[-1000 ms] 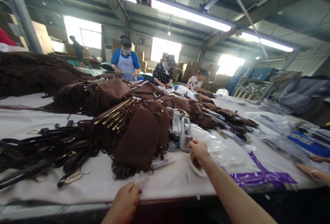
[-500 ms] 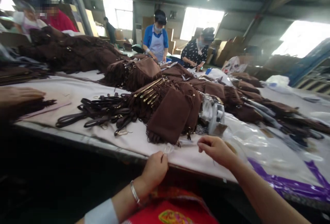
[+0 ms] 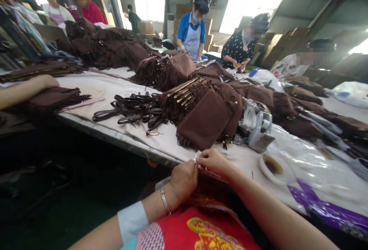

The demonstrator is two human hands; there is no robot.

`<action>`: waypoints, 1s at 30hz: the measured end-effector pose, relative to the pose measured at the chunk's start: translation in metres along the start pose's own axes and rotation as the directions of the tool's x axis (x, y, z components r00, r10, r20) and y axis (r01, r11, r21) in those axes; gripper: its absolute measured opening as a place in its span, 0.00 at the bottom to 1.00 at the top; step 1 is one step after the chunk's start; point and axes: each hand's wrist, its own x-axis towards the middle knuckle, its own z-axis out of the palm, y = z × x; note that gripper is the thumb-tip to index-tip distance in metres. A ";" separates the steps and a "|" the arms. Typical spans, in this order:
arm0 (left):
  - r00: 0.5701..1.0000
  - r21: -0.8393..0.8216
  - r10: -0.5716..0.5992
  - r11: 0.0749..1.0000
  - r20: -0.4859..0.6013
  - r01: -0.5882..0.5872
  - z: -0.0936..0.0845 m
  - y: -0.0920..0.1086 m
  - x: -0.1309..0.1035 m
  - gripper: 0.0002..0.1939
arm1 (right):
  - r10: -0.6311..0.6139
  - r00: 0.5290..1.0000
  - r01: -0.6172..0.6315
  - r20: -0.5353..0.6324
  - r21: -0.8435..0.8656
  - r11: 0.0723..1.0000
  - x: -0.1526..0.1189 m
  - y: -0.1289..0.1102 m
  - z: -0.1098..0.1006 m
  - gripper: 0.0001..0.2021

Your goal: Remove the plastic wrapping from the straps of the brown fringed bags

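Note:
Just above the table's front edge, my left hand (image 3: 184, 179) is closed round a small whitish strip (image 3: 197, 155), whose end sticks up past the thumb. My right hand (image 3: 212, 160) touches it, thumb and finger pinched on the same strip. Right behind the hands lies a brown fringed bag (image 3: 203, 121), flat on top of others. Dark straps (image 3: 135, 108) with metal clasps lie in a heap to its left. A tape dispenser (image 3: 260, 129) stands to its right.
A tape roll (image 3: 274, 168) and clear plastic (image 3: 310, 165) lie at the right, near purple plastic (image 3: 330, 208). Another person's arm (image 3: 28, 91) rests on brown bags at the left. Several people work behind the heaps of bags.
My right hand has moved left to meet my left hand and now pinches the whitish strip. The view has shifted, so the table's contents sit further right. The arm at the left shows more.

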 end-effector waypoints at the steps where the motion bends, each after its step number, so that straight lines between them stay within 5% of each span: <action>1: 1.000 0.013 0.005 1.000 0.006 -0.005 0.001 -0.001 0.000 0.17 | 0.009 1.000 -0.009 0.009 -0.013 1.000 0.002 0.001 0.000 0.11; 11: 0.996 0.018 -0.055 0.998 -0.072 0.056 0.003 -0.006 -0.005 0.18 | 0.058 0.998 -0.054 0.020 -0.169 0.984 0.014 -0.006 0.001 0.07; 17: 0.995 -0.024 0.083 0.996 -0.049 -0.085 0.003 -0.013 -0.005 0.16 | 0.041 0.998 -0.049 -0.045 -0.198 0.979 0.017 0.004 0.008 0.07; 24: 0.995 -0.114 -0.087 0.990 -0.054 0.081 -0.006 -0.003 0.000 0.13 | -0.010 0.991 0.011 -0.137 0.006 1.000 -0.005 0.021 0.019 0.08; 30: 0.975 -0.399 -0.220 0.894 -0.001 0.202 -0.004 0.003 0.004 0.11 | 0.181 0.964 -0.100 -0.194 0.364 0.926 -0.018 0.040 0.043 0.02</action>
